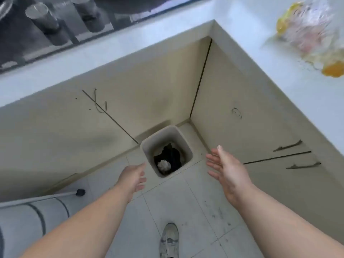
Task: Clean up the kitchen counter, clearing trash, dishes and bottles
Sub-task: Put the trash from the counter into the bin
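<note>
Left hand [133,176] and right hand [226,169]: fingers spread, holding nothing, one on each side above the waste bin [149,146] in the floor corner. A crumpled wad [164,165] lies inside. Next, collect the blurred plastic wrapper [310,34] on the tabletop [242,15]; grip firmly, release directly over the bin.

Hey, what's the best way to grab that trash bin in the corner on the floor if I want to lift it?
Probably grip the trash bin by its rim, on two opposite sides, coming from above. It stands upright with its open top facing you, tucked into the cabinet corner, so its far walls look hard to reach. The left hand and right hand are open and hold nothing, one to each side of it.
</note>
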Action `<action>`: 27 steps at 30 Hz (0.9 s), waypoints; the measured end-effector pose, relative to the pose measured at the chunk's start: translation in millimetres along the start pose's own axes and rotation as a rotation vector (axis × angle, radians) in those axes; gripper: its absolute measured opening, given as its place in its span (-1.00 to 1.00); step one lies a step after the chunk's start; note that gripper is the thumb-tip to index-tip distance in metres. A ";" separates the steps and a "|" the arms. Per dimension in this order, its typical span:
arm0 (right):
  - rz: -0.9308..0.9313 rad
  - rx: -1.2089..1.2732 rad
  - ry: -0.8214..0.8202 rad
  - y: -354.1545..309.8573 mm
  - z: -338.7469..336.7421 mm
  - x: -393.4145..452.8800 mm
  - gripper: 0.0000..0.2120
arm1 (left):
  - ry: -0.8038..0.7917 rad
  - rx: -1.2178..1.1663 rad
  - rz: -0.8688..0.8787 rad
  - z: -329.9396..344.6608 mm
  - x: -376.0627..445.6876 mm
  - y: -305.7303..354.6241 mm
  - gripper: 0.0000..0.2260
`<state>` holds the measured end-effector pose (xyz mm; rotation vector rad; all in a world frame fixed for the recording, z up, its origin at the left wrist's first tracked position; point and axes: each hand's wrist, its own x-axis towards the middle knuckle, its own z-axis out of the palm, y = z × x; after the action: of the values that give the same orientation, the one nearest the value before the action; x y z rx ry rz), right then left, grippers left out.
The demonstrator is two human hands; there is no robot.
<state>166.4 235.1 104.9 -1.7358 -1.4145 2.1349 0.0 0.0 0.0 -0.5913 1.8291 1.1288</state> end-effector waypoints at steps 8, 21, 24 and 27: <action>0.076 0.002 0.066 44.9 7.4 100.7 -0.57 | 0.026 -0.010 -0.064 43.3 124.1 -24.9 -0.26; 0.094 -0.073 0.099 30.3 -10.3 68.7 -0.59 | 0.097 0.117 0.078 83.1 95.5 -22.8 -0.77; 0.080 -0.086 0.092 11.2 -15.6 38.4 -0.59 | 0.117 0.191 0.178 73.5 57.9 -13.5 -0.86; 0.064 -0.096 0.072 -9.1 -22.3 -0.6 -0.62 | 0.144 0.212 0.226 56.7 -5.2 3.8 -0.83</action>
<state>180.0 253.5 112.3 -1.8958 -1.4865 2.0430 24.2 51.4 -4.9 -0.3563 2.1501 1.0402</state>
